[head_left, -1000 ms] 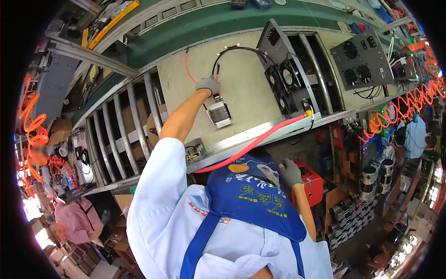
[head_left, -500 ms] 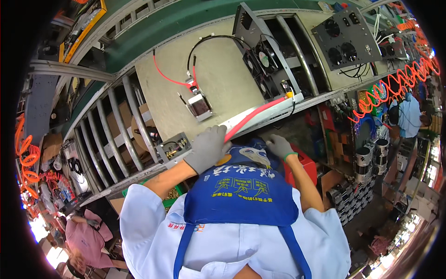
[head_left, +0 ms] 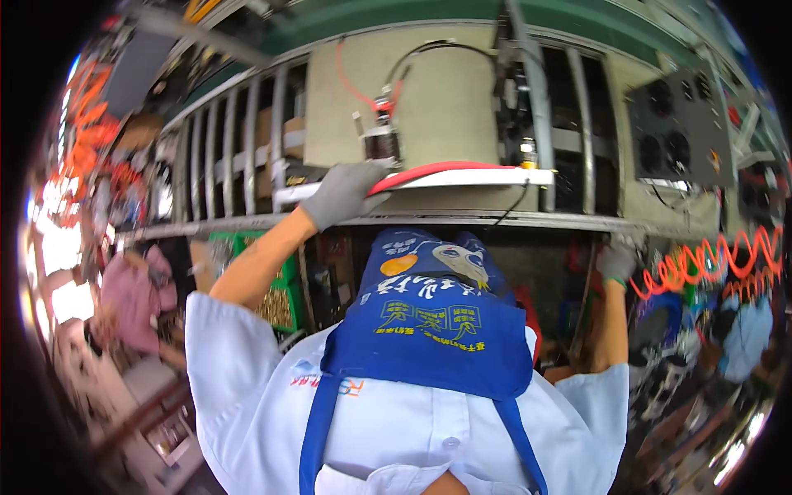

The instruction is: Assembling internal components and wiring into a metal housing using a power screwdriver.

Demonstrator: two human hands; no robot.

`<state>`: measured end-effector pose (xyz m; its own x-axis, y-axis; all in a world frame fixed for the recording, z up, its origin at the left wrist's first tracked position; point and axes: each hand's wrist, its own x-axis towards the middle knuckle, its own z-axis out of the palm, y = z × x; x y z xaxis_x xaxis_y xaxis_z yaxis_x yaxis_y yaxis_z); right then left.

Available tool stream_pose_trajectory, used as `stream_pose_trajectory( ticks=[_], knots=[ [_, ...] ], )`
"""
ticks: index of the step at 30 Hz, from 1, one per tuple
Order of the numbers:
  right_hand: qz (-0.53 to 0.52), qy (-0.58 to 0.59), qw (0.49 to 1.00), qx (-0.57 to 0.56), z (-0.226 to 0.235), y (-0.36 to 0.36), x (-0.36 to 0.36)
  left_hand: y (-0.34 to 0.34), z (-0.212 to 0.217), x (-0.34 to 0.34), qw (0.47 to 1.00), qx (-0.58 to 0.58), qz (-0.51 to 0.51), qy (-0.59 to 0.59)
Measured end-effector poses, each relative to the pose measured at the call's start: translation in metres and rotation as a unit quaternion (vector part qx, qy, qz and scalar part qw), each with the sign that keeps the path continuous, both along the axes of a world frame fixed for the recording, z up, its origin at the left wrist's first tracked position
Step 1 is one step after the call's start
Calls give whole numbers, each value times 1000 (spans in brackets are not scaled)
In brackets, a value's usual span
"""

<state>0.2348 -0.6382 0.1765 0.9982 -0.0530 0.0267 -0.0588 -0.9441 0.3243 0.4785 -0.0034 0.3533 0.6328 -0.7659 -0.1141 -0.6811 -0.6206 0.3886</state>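
Note:
My left hand (head_left: pixel 345 196), in a grey glove, is closed around the left part of a thick red cable (head_left: pixel 454 167), at the near edge of a metal chassis (head_left: pixel 532 82). The cable lies along the chassis's white panel (head_left: pixel 470 178) and runs to a yellow fitting at its right end. Just beyond my left hand, a dark boxy component (head_left: pixel 382 144) with red and black leads rests on the pale board (head_left: pixel 450 107). Out to the right, my right hand (head_left: pixel 617 262), also gloved, is near the bench's front edge, its fingers blurred.
Metal rollers (head_left: pixel 235 153) lie left of the board. A grey box with fans (head_left: pixel 681 124) stands at the right. Orange coiled hose (head_left: pixel 718 268) hangs beside my right hand. Green bins (head_left: pixel 285 297) with small brass-coloured parts sit below the bench, left. A person in pink (head_left: pixel 140 289) is at far left.
My right hand has moved from beside my apron out to the right, toward the orange hose. The view has turned, and my left hand stays at the panel and red cable.

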Motion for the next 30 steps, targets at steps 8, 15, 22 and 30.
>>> stream_pose_trajectory(
  ticks=[8,15,22,30],
  knots=[
    [-294,251,900,201,-57,-107,-24,-55,-5,-12,997,-52,42,-29],
    [-262,255,912,187,-70,-88,-9,-102,-10,-29,996,-41,68,-45],
    [-247,248,914,207,-52,-40,-34,-124,-16,-28,994,-81,52,-51],
    [-178,371,877,248,-25,25,-96,-102,-28,-8,994,-84,45,-54]
  ],
)
